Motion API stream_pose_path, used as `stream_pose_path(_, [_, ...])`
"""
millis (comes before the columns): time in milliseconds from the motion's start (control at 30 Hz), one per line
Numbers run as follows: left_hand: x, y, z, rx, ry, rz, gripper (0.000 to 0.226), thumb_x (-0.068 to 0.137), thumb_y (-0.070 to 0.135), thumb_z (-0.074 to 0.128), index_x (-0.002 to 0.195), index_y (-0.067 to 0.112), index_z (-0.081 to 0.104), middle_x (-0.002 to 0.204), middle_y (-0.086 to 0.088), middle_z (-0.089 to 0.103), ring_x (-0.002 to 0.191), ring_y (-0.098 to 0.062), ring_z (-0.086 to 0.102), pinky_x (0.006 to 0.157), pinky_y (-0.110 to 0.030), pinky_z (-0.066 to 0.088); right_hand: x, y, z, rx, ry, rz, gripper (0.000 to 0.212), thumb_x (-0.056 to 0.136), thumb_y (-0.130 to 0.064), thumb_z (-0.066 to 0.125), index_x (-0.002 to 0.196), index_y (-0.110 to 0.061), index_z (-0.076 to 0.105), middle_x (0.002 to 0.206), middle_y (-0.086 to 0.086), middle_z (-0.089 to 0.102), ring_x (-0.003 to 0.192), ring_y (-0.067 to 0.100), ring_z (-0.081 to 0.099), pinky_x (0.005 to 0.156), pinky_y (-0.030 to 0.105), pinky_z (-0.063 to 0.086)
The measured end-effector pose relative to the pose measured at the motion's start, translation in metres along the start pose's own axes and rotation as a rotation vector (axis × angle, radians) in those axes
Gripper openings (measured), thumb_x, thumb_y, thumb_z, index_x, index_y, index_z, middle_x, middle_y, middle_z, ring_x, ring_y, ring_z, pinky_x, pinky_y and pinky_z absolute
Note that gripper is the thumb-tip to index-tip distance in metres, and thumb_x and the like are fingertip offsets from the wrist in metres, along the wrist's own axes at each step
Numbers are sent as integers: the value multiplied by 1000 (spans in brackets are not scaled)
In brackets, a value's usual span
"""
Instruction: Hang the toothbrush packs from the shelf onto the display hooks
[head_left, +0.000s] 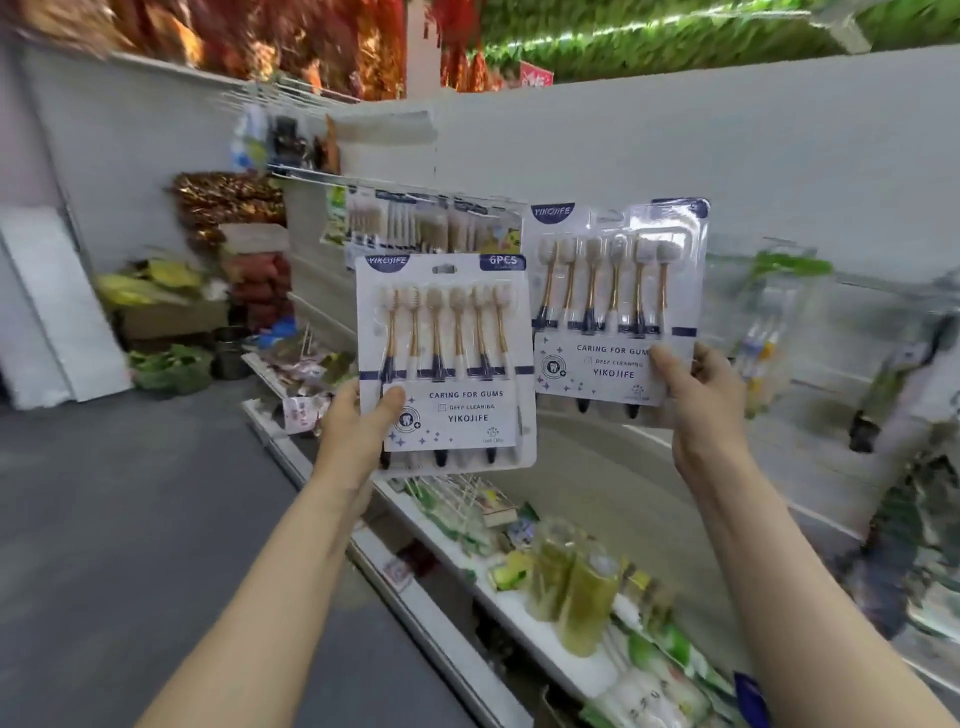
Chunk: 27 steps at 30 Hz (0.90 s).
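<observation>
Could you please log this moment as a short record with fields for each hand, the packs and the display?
left hand: left hand holds the left toothbrush pack by its lower left corner, thumb on the front
right hand: right hand holds the right toothbrush pack by its lower right corner
pack state: both upright, fronts toward the camera, the right one higher
hooks: hanging packs already on the display behind
shelf: shelf below carries other goods
image quality: edges blurred
</observation>
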<state>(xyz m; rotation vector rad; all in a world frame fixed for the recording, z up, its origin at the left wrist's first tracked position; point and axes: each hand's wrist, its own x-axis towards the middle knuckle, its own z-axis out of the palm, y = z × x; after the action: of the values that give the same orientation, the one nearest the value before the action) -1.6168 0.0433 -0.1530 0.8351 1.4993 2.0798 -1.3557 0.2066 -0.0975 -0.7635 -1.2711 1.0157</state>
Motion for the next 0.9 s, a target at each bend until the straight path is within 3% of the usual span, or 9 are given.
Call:
stream_pose_path(167, [101,-19,-58,14,63,11,22,95,13,65,116,16,60,110,-1,72,101,-19,69,91,-40,53,43,55,122,54,-33,-4,31,92,-14,71,120,-4,64,99,0,71,85,13,68,74,23,57])
stream_pose_path(333, [229,-14,-101,76,82,16,16,94,10,64,108,17,60,108,-7,72,99,-26,69,90,-44,55,103,98,246,119,-40,21,25,92,-16,70,116,-12,64,100,-3,71,80,2,67,71,17,56])
stream_pose_path(567, [367,-13,-155,69,77,45,16,94,9,64,104,21,60,104,-3,72,97,-23,69,86,-41,55,167,142,380,96,-62,46,20,92,-17,70,112,-14,67,102,-1,74,87,10,71,77,24,59])
stream_pose_path(633, [403,-20,-168,49,52,42,17,94,9,64,106,20,60,102,-2,73,93,-18,70,82,-37,56,181,157,411,68,-59,49,22,92,-18,71,114,-12,67,104,3,74,91,15,71,78,27,59])
stream_pose_path(767, [483,-40,-186,35,-65,34,24,93,13,65,116,15,60,104,0,74,94,-14,72,77,-31,55,201,185,465,24,-6,30,14,93,-14,70,106,-13,67,99,3,73,84,14,70,70,20,57])
stream_pose_path(900, [571,-58,-200,11,-195,20,21,93,14,66,112,20,63,106,-3,75,100,-22,71,88,-41,55,214,212,515,-39,87,17,22,93,-16,70,113,-8,67,104,9,74,92,22,72,80,37,60])
